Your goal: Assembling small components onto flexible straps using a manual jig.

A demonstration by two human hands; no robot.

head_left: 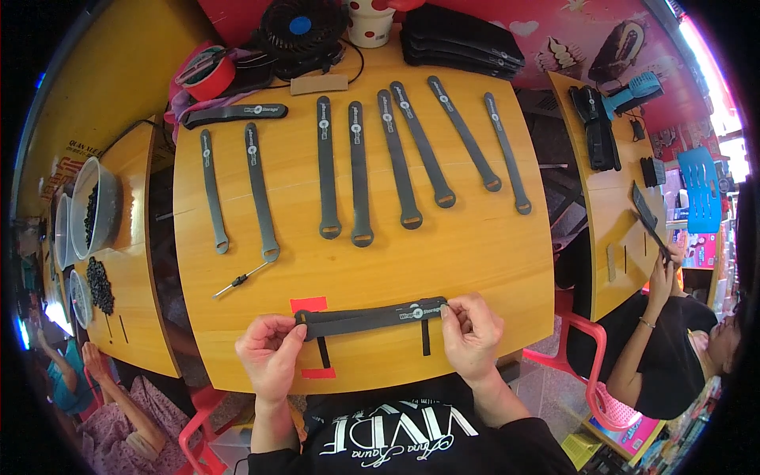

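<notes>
desk [507,261], front edge: fingers of left hand [271,352] and right hand [473,331] pinch a dark strap [364,318], partly hiding its ends.

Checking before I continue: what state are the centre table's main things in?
Left hand: pinching left end of held strap
Right hand: pinching its right end
Held strap: spanning both hands
Eight slotted straps: laid out, unfolded
Thin metal tool: lying flat
Red tape: flat
Black fan: running state unclear
Black bundles: stacked
</notes>
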